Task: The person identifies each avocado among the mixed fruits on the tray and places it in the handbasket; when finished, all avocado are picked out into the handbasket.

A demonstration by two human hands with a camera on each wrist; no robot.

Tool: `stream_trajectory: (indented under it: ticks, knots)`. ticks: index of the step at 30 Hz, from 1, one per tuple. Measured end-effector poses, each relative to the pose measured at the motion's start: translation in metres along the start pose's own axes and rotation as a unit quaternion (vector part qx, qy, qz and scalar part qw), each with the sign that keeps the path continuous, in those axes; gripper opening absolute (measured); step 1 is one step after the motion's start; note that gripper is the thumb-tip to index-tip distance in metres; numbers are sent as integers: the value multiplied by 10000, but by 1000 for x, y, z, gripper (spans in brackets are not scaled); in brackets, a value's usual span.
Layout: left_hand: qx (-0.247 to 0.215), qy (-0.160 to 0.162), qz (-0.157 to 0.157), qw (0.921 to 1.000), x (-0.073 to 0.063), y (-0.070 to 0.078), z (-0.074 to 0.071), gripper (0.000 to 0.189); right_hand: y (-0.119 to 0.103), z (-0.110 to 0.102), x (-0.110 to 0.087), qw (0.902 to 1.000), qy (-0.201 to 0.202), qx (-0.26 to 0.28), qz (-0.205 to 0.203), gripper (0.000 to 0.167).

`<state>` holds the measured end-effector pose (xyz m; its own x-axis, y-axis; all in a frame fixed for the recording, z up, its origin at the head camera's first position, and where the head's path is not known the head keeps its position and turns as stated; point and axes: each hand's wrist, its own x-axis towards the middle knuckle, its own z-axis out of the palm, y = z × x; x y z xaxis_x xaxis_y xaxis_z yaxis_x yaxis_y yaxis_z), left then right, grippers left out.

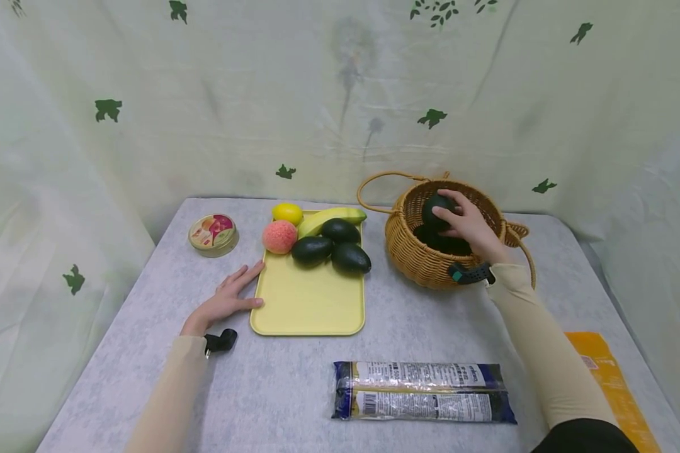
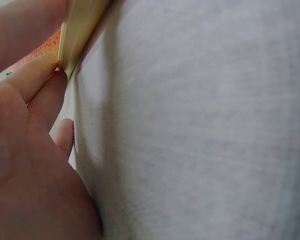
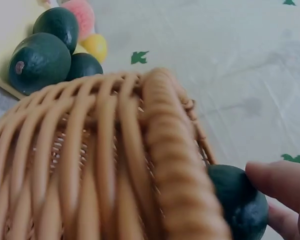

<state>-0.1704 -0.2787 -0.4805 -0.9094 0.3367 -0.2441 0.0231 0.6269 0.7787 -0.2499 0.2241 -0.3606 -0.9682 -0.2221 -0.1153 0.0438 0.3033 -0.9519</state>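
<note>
My right hand (image 1: 469, 228) grips a dark green avocado (image 1: 438, 211) at the mouth of the wicker basket (image 1: 416, 264). Below it, more dark green shapes lie inside the basket, partly hidden by the hand. The right wrist view shows thumb and finger on the avocado (image 3: 237, 200) just past the woven rim. My left hand (image 1: 226, 302) lies with fingers spread, its tips touching the left edge of the yellow tray (image 1: 311, 308). At the tray's far end are three avocados (image 1: 350, 258), a banana (image 1: 331, 219), a pink-red peach-like fruit (image 1: 279, 236) and a lemon (image 1: 287, 212).
A round tin (image 1: 213, 234) with fruit pictured on its lid stands at the back left. In front lies a blue-and-clear long packet (image 1: 422, 391). An orange packet (image 1: 612, 384) is partly under the right arm. Patterned cloth (image 1: 317, 94) hangs behind the table.
</note>
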Motion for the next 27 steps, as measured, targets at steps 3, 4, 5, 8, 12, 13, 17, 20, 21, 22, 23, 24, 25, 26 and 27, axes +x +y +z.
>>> stream_trajectory:
  ticks: [3,4,5,8,12,13,17,20,21,22,23,24,25,26,27]
  knots:
    - [3,-7,21,10000,0,0,1,87,1,4,3,9999,115,-1,106,62]
    - [4,-7,34,10000,0,1,1,87,1,5,4,9998,142,-2,141,62]
    - [2,-5,42,10000,0,1,1,88,1,6,4,9997,165,9,180,61]
    - [-17,23,19,10000,-2,4,1,88,1,8,6,9996,193,38,224,58]
    - [-18,62,-3,10000,-5,10,1,87,1,9,6,9992,349,173,98,52]
    - [-27,71,9,10000,-6,11,1,86,1,9,6,9989,420,200,46,51]
    - [-74,96,39,9999,-6,14,1,83,-1,9,2,9973,625,297,-257,43]
    - [-84,92,35,9999,-6,14,2,83,-4,10,-2,9960,571,401,-565,40]
    - [-75,84,28,9999,-6,13,2,83,-6,10,-3,9955,529,440,-657,39]
    - [-68,83,20,9999,-6,12,1,84,-7,11,-4,9949,461,490,-753,39]
    - [-67,80,18,9999,-6,10,1,85,-9,13,-6,9942,388,553,-834,39]
    - [-70,78,21,9999,-6,9,1,85,-11,14,-7,9936,310,597,-910,39]
    - [-77,75,25,9999,-6,8,1,86,-13,16,-9,9928,242,654,-975,38]
    - [-94,74,36,9999,-6,7,1,86,-15,18,-11,9920,168,704,-1036,38]
    - [-114,76,51,9999,-5,6,1,87,-17,20,-12,9912,93,729,-1097,38]
